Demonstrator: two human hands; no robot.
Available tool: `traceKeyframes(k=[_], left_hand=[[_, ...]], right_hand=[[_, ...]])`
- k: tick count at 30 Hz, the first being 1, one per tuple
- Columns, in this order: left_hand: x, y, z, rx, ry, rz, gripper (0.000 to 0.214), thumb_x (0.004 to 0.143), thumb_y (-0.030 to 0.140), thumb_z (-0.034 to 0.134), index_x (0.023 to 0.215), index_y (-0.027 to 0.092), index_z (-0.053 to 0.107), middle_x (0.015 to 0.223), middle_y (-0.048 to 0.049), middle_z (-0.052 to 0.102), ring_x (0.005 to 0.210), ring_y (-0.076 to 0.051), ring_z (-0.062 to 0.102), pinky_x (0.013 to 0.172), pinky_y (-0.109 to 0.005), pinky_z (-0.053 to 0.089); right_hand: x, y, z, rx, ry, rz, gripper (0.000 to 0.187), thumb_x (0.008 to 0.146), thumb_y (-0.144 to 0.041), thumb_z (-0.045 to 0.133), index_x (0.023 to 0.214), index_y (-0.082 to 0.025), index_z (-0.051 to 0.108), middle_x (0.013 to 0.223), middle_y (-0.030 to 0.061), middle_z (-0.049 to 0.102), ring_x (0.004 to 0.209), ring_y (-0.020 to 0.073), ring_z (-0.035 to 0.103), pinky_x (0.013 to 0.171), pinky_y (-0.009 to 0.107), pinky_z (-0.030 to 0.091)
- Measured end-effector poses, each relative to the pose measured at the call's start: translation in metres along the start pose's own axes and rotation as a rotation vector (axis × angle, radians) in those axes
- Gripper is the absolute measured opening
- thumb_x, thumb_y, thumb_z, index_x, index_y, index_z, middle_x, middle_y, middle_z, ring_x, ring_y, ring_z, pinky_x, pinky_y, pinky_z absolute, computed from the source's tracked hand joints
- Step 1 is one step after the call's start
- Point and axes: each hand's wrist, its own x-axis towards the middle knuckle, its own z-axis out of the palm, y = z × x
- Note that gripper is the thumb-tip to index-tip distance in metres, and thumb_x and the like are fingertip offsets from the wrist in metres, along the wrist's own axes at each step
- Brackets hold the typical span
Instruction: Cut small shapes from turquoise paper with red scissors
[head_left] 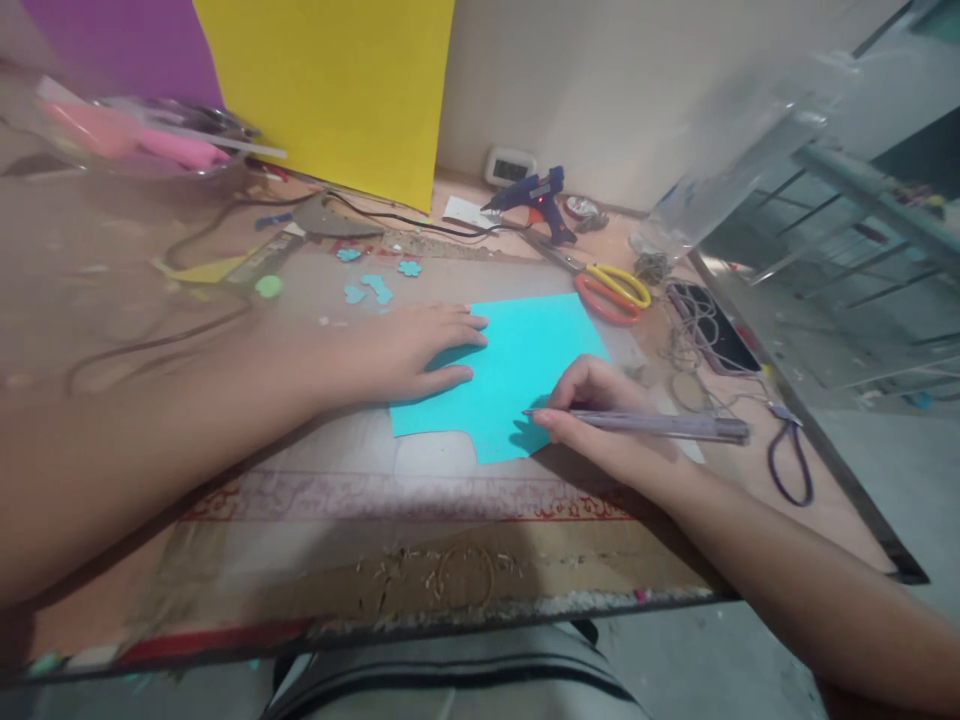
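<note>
A bright turquoise sheet of paper (525, 345) lies flat on the table, with a curved notch cut from its near edge. My left hand (435, 350) rests flat on its left part, fingers stretched out. Pinched in my right hand (592, 395) is a pen (667, 425), its tip at the lower right part of the sheet; I cannot tell whether the tip touches. Beyond my left hand lie several small turquoise cut-outs, among them a flower shape (409, 269). Scissors (611, 292) with yellow and orange handles lie just past the sheet.
A blue glue gun (544, 205) with a lit red light stands near the wall, its cord trailing left. A phone (712, 328) lies under tangled string at the right. A bowl (165, 170) of supplies and a yellow board (330, 90) are at the back left.
</note>
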Motion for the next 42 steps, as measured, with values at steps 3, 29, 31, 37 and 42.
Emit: traceKeyframes(k=[3,29,31,37,42], left_hand=[[0.000,0.001,0.000,-0.008,0.003,-0.004,0.052,0.102,0.050,0.045,0.139,0.017,0.062,0.157,-0.0126,0.053,0.148,-0.030,0.046,0.124,-0.048,0.034],[0.001,0.002,-0.001,-0.019,-0.008,-0.014,0.051,0.102,0.049,0.044,0.138,0.018,0.061,0.158,-0.0109,0.052,0.148,-0.030,0.046,0.124,-0.047,0.032],[0.001,0.003,-0.001,-0.018,-0.010,-0.012,0.051,0.102,0.049,0.044,0.138,0.018,0.062,0.158,-0.0110,0.052,0.148,-0.030,0.046,0.123,-0.047,0.033],[0.001,0.003,-0.002,-0.012,-0.013,-0.023,0.051,0.102,0.049,0.045,0.138,0.018,0.062,0.159,-0.0107,0.052,0.148,-0.029,0.046,0.124,-0.047,0.032],[0.002,0.003,-0.002,-0.018,-0.021,-0.024,0.051,0.102,0.049,0.045,0.138,0.018,0.062,0.159,-0.0110,0.052,0.149,-0.030,0.045,0.125,-0.047,0.031]], right_hand=[[-0.001,0.000,0.005,-0.055,0.000,-0.020,0.032,0.083,-0.035,0.075,0.069,-0.024,0.049,0.061,-0.0054,0.052,0.054,0.0118,0.044,0.052,0.026,0.032],[0.003,0.002,0.011,-0.208,0.076,-0.031,0.029,0.083,-0.026,0.060,0.063,-0.025,0.039,0.057,-0.0064,0.041,0.053,0.0122,0.038,0.053,0.028,0.030],[0.003,0.002,0.011,-0.208,0.070,-0.030,0.029,0.083,-0.026,0.060,0.063,-0.025,0.039,0.056,-0.0063,0.042,0.053,0.0121,0.038,0.053,0.027,0.030],[0.003,0.003,0.011,-0.210,0.068,-0.049,0.029,0.083,-0.025,0.060,0.062,-0.025,0.039,0.056,-0.0059,0.042,0.053,0.0121,0.039,0.052,0.027,0.030],[0.004,0.004,0.011,-0.222,0.066,-0.053,0.031,0.083,-0.025,0.061,0.062,-0.025,0.038,0.056,-0.0055,0.042,0.053,0.0123,0.038,0.052,0.027,0.029]])
